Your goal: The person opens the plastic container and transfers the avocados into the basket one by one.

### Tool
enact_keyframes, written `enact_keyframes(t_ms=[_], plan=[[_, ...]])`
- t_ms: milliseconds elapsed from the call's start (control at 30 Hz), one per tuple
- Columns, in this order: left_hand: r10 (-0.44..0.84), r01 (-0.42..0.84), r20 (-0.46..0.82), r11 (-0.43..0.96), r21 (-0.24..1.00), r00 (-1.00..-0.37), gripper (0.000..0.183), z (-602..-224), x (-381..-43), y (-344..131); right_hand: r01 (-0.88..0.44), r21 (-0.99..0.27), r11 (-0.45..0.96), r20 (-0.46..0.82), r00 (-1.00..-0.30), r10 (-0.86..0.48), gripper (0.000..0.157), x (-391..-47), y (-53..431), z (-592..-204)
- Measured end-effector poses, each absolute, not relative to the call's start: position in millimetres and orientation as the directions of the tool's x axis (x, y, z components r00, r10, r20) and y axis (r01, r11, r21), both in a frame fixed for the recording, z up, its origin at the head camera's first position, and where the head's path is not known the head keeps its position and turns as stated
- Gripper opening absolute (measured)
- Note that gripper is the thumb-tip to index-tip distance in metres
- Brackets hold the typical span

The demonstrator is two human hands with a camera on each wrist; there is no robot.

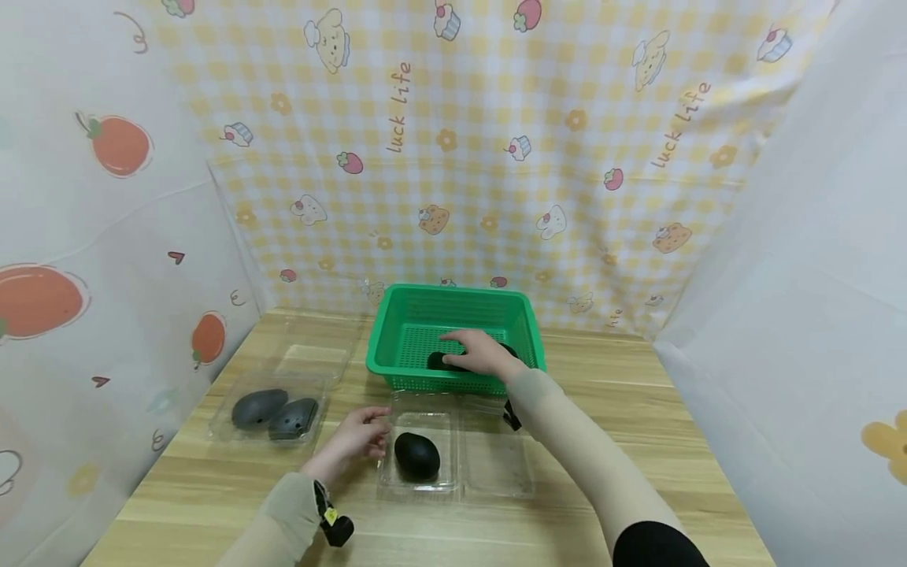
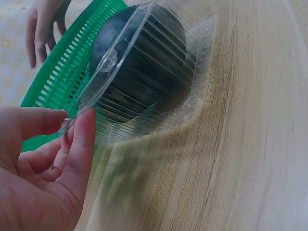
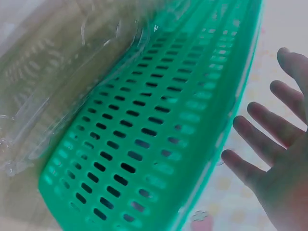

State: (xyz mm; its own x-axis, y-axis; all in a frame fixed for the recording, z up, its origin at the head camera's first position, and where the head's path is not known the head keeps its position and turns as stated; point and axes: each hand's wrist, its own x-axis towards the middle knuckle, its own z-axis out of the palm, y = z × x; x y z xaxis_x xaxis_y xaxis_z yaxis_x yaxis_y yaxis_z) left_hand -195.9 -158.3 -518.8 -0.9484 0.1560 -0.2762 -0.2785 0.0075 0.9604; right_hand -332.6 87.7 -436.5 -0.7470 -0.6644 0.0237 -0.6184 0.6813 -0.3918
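Note:
My left hand (image 1: 357,437) pinches the rim of a clear plastic clamshell box (image 2: 103,72) between thumb and fingers. Inside that box lies a smooth black egg-shaped object (image 1: 417,457); its exact kind I cannot tell. Above the near side of a green perforated basket (image 1: 453,294) hovers my right hand (image 1: 482,353). In the right wrist view its fingers (image 3: 262,139) are spread and nothing is held. Partly hidden beneath that hand, dark objects (image 1: 437,361) lie in the basket.
At the left, another clear clamshell box (image 1: 220,429) holds two dark grey rounded objects (image 1: 260,409), its lid tipped back. The first box's lid (image 1: 496,468) lies flat to the right. Patterned cloth (image 1: 453,181) hangs behind the wooden table (image 1: 616,394).

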Motion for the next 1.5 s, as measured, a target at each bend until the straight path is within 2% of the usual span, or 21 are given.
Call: enact_keyframes(t_ms=[333,500,767,1167,1500], plan=[[0.151,-0.283,-0.280,0.004,0.959,-0.948,0.043,-521,-196,-157,-0.766,-0.250,0.592,0.165,-0.636,-0.754,0.052,-278,87,-424],[0.150,-0.288,-0.284,-0.007,0.958,-0.947,0.044,-520,-196,-156,-0.796,-0.249,0.552,0.198,-0.600,-0.775,0.059,-255,84,-429],[0.164,-0.295,-0.288,-0.020,0.955,-0.944,0.045,-518,-196,-157,-0.830,-0.236,0.505,0.207,-0.550,-0.809,0.061,-228,72,-448],[0.174,-0.294,-0.287,-0.014,0.956,-0.942,0.045,-516,-198,-157,-0.798,-0.276,0.536,0.109,-0.580,-0.807,0.067,-210,55,-479],[0.167,-0.291,-0.286,-0.005,0.957,-0.944,0.047,-518,-198,-158,-0.754,-0.325,0.571,0.025,-0.611,-0.791,0.066,-206,46,-495]])
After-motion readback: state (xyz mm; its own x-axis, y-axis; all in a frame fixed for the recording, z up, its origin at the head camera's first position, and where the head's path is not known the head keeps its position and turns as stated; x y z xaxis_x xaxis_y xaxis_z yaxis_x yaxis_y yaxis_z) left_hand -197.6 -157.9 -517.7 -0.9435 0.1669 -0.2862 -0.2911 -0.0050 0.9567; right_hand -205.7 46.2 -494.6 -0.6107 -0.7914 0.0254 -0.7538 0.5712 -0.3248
